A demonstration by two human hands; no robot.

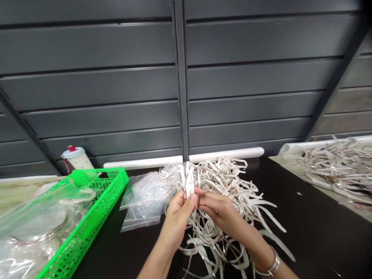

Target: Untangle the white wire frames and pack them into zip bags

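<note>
My left hand (178,211) and my right hand (216,207) meet above a dark table (314,232). Both pinch a small bundle of white curved strips (187,179) that stands upright from the fingertips. Under and behind the hands lies a big loose pile of white strips (232,186) with thin metal edges. A silver bangle (271,267) sits on my right wrist. A stack of clear plastic bags (145,197) lies just left of the hands.
A green perforated crate (93,217) at the left holds bagged strips. Behind it stands a white cup with a red lid (77,157). A second pile of strips (340,162) lies at the far right. A grey slatted wall (116,85) backs the table.
</note>
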